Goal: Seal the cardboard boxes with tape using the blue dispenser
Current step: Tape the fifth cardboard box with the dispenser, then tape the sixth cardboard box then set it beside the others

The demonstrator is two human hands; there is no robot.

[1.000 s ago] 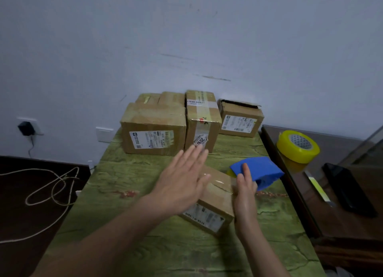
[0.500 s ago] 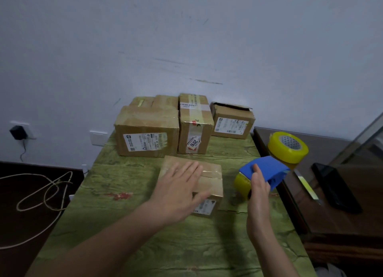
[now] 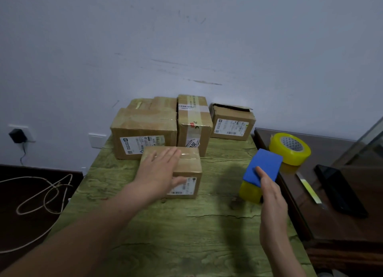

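A small cardboard box point(image 3: 187, 169) with a taped top lies on the green table point(image 3: 186, 225). My left hand point(image 3: 159, 173) rests flat on it, fingers spread, thumb down its front label. To the right, my right hand point(image 3: 271, 196) holds the blue tape dispenser point(image 3: 263, 169), whose yellow tape roll point(image 3: 249, 191) sits at its lower end, above the table's right side. Behind stand a wide box point(image 3: 143, 135), a tall taped box point(image 3: 194, 121) and a smaller box point(image 3: 232, 123) with a raised flap.
A spare yellow tape roll point(image 3: 290, 148) sits on the dark side table point(image 3: 331, 214) at right, beside a knife with a yellow strip point(image 3: 308, 189) and a black phone point(image 3: 339, 189). A loose cord point(image 3: 45, 193) lies on the dark floor at left. The wall is close behind the boxes.
The small box has been turned and slid back toward the wide box under my left hand. My right hand has carried the dispenser away from it to the right.
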